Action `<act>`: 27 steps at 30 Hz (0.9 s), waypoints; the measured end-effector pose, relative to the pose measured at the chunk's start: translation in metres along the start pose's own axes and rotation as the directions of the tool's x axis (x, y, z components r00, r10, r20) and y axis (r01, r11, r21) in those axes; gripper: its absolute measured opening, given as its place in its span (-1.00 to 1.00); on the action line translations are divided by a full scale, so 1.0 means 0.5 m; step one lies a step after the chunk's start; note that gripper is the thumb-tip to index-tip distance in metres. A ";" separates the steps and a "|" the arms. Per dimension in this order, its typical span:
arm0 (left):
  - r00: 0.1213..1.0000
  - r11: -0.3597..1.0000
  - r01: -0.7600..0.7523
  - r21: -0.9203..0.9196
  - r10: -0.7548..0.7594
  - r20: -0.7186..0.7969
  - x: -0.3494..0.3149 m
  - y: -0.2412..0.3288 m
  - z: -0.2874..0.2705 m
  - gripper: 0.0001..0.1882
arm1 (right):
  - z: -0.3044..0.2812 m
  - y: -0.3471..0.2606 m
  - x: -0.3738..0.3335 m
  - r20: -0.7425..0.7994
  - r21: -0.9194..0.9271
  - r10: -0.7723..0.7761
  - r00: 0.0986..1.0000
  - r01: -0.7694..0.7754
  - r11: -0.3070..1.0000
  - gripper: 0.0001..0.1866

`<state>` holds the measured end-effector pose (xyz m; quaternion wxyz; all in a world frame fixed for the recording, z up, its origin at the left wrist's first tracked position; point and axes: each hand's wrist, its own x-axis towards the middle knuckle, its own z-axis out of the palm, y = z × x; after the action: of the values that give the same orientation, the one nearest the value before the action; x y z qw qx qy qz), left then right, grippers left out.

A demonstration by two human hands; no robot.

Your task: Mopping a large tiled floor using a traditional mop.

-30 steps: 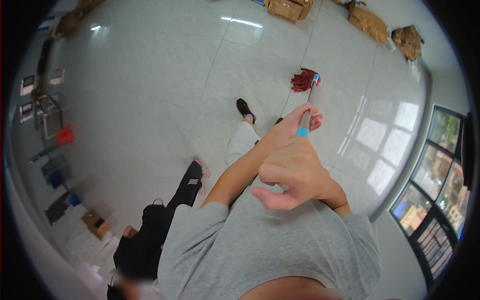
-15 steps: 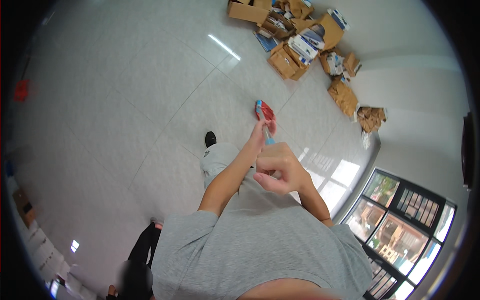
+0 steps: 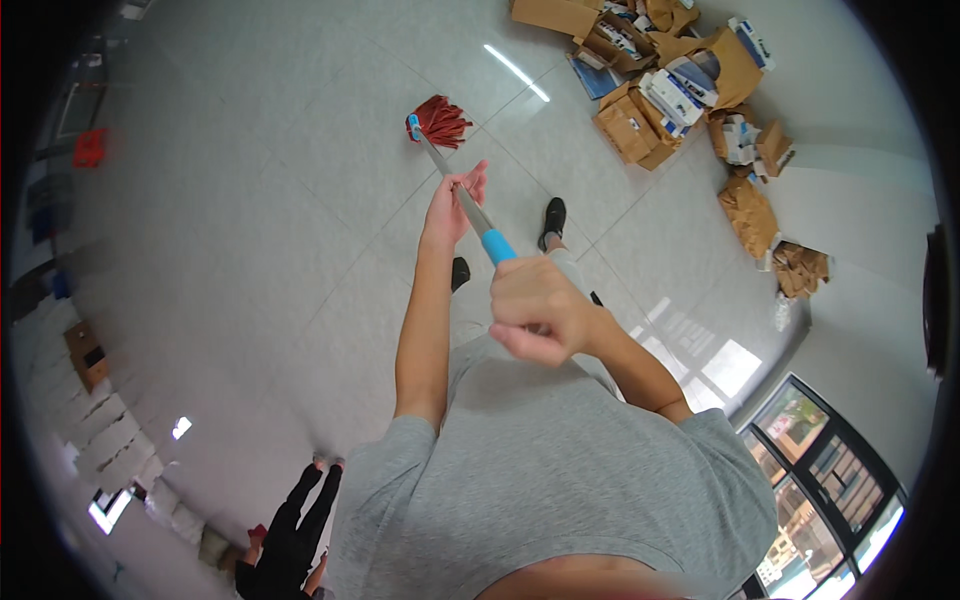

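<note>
A mop (image 3: 440,122) with red strands lies against the tiled floor ahead of me, its head held in a blue clamp. Its silver pole slants up toward my chest and ends in a blue grip. My right hand (image 3: 540,305) is closed in a fist round the top of that grip. Lower down, my left hand (image 3: 458,205) holds the pole against its palm, with some fingers loosely stretched beyond it. My feet, in black shoes, stand behind the mop head.
Cardboard boxes (image 3: 635,125) with packages and brown paper are heaped along the wall at the far right. A black-framed window (image 3: 830,480) is at the lower right. Another person (image 3: 295,530) in black trousers stands at the lower left, near white stacked goods (image 3: 110,430). A red object (image 3: 90,148) is far left.
The mop head has swung left and farther out, its strands now spread. My left arm has moved left with the pole. A second shoe has come into view, and the boxes appear farther right.
</note>
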<state>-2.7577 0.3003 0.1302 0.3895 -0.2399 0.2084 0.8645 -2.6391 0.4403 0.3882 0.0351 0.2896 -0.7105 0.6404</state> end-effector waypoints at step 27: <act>0.459 0.330 0.875 0.354 -0.798 -0.390 0.599 -0.572 0.499 -0.95 | -0.733 -0.024 -0.142 -0.595 -0.137 0.228 0.771 -0.377 0.916 -0.71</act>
<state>-2.7739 0.7830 0.1066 0.8098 -0.2623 0.3021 0.4292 -2.6924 0.8072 0.4342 0.1763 -0.0399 -0.7792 0.6001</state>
